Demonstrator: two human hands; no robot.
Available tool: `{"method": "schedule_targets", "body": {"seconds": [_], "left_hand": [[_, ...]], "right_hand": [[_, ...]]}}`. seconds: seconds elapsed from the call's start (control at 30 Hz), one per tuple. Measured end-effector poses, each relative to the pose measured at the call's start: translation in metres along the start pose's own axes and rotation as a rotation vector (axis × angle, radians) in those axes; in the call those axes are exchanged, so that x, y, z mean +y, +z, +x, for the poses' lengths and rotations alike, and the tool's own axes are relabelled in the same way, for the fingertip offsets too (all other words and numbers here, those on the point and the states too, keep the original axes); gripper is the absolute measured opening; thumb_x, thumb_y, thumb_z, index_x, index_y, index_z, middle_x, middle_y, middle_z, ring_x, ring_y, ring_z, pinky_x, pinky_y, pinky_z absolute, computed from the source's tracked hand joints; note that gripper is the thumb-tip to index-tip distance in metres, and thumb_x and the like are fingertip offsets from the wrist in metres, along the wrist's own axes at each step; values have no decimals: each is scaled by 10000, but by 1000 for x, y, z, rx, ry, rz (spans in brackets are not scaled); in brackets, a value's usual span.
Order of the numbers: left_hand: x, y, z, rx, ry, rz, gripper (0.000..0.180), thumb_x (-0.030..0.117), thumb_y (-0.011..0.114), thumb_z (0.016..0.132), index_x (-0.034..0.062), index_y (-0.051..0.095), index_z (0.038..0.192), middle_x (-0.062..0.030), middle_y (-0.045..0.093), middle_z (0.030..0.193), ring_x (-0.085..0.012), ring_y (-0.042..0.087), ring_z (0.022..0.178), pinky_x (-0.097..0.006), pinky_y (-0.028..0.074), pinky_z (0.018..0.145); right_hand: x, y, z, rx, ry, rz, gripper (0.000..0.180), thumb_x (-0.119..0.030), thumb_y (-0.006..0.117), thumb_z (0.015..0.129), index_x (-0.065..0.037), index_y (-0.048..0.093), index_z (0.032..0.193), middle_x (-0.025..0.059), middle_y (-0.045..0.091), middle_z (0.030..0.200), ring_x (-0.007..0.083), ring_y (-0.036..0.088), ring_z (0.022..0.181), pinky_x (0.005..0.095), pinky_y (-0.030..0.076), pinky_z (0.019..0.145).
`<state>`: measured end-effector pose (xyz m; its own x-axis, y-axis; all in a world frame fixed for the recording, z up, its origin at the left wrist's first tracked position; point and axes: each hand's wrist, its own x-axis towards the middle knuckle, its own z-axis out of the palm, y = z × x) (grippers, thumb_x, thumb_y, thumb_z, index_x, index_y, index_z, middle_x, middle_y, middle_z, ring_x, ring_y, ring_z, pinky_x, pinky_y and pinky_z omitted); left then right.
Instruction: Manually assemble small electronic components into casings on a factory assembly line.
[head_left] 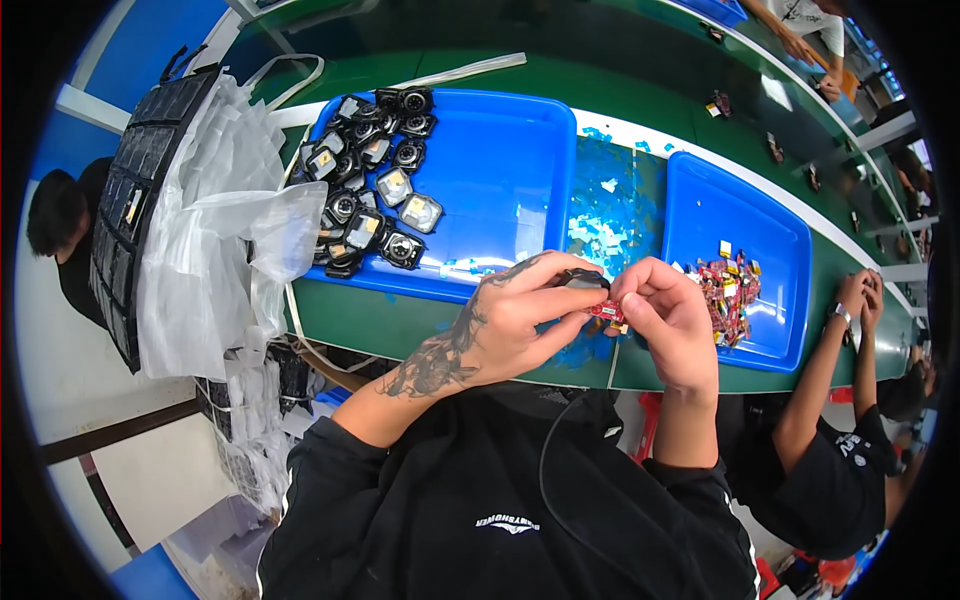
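Left hand grips black rounded case; right hand pinches red circuit board. Likely midway: cases remain, left edge, blue plastic tray.

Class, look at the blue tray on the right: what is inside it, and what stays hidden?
The tray holds a heap of small red circuit boards with white and yellow parts. Hidden: the heap's lower layers and the near-left corner, behind the right hand.

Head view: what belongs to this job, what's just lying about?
Likely the job's:
black casing in the left hand
red board at the right hand
left blue tray of casings
right blue tray of boards

Apparently lying about:
white strap
blue scraps
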<state>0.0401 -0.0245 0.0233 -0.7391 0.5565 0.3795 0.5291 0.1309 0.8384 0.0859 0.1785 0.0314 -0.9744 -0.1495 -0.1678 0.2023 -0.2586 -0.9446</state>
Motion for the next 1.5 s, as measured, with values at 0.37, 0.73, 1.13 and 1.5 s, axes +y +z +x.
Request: {"method": "schedule_targets", "body": {"seconds": [0.37, 0.73, 1.13, 1.5], "left_hand": [[0, 5, -10, 40, -269, -397, 137, -71, 666, 831, -35, 708, 956, -139, 659, 1074, -174, 683, 916, -236, 583, 717], [-1, 3, -10, -29, -451, -622, 155, -42, 659, 858, -38, 686, 1010, -75, 641, 985, -115, 661, 862, -207, 554, 661], [6, 2, -8, 5, -419, -630, 440, -99, 615, 868, 30, 441, 1250, -169, 582, 1303, -173, 607, 1140, -296, 504, 925], [7, 9, -5, -30, -414, -505, 392, -89, 595, 884, 15, 463, 1238, -147, 604, 1261, -182, 596, 1160, -307, 481, 958]], "right_hand": [[6, 8, -7, 27, 26, -26, 118, -145, 575, 980, -29, 572, 963, -9, 576, 878, 58, 552, 805, 232, 507, 690], [6, 20, -10, 161, -104, -124, 280, 57, 670, 853, 14, 560, 1107, 42, 624, 928, 71, 596, 857, 207, 498, 718], [19, 27, -5, 274, -321, -453, 347, 81, 712, 805, -4, 534, 1091, 48, 632, 852, 75, 563, 731, 217, 461, 671], [17, 20, -6, 321, -418, -659, 380, 82, 732, 768, -8, 547, 1087, 55, 650, 819, 87, 544, 668, 233, 453, 638]]}}
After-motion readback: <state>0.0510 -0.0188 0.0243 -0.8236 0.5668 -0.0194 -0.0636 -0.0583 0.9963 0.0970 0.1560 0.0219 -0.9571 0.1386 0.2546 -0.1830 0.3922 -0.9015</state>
